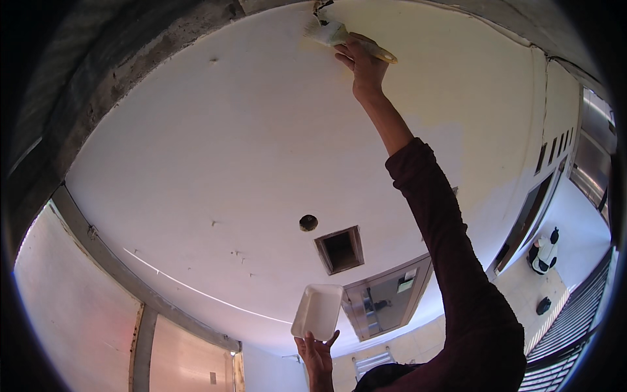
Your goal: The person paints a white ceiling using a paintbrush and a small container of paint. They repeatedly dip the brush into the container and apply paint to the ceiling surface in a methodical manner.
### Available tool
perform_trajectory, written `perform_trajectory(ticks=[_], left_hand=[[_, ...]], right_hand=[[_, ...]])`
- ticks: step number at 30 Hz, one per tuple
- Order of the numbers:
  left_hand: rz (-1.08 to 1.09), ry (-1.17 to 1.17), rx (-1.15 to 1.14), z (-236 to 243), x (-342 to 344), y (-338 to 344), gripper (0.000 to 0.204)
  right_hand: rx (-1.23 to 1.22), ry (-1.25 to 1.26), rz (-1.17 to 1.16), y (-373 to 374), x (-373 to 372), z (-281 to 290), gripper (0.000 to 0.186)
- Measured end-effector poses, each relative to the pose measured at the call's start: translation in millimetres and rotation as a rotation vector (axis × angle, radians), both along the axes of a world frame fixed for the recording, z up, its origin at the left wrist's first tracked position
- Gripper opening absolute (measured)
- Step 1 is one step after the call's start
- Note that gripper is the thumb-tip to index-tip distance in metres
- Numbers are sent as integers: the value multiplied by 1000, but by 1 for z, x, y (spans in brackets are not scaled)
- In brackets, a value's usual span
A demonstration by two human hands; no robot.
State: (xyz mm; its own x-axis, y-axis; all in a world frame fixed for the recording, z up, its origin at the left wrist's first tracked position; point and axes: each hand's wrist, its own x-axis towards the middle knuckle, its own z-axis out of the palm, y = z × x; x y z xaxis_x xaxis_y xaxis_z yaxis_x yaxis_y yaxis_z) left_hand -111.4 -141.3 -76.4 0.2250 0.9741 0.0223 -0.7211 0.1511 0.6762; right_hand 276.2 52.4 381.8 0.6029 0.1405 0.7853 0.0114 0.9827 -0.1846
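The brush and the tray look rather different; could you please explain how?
The brush has a yellowish handle and whitish bristles; the tray is a pale, shallow rectangle. The right hand holds the brush high; the left hand holds the tray lower. Each is held in one bare hand.

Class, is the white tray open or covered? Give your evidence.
Open: nothing covers the white tray in the left hand; its pale inside shows plainly within the raised edges.

Smooth matt wall (215, 144), bristly brush (332, 32), cloth sleeve (450, 242), smooth tray (319, 310), perhaps plastic.
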Motion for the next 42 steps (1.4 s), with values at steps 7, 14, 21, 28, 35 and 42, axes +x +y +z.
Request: perform_trajectory(ticks=[7,14,21,28,35,42], left_hand=[[2,9,19,7,-2,-2,50],[19,1,16,4,-4,-3,49],[-7,93,15,6,0,-1,52],[4,-3,7,8,-1,-5,47],[-1,-15,3,11,-1,-6,48],[4,-14,-13,5,-5,-7,49]], right_hand=[[6,54,-34,1,3,-5,35],[39,104,-42,-6,24,-7,37],[-14,80,-45,-7,10,-22,36],[3,92,-13,3,-25,-25,33],[-41,46,-88,-6,-10,-32,34],[-32,-62,-517,-41,12,-32,25]])
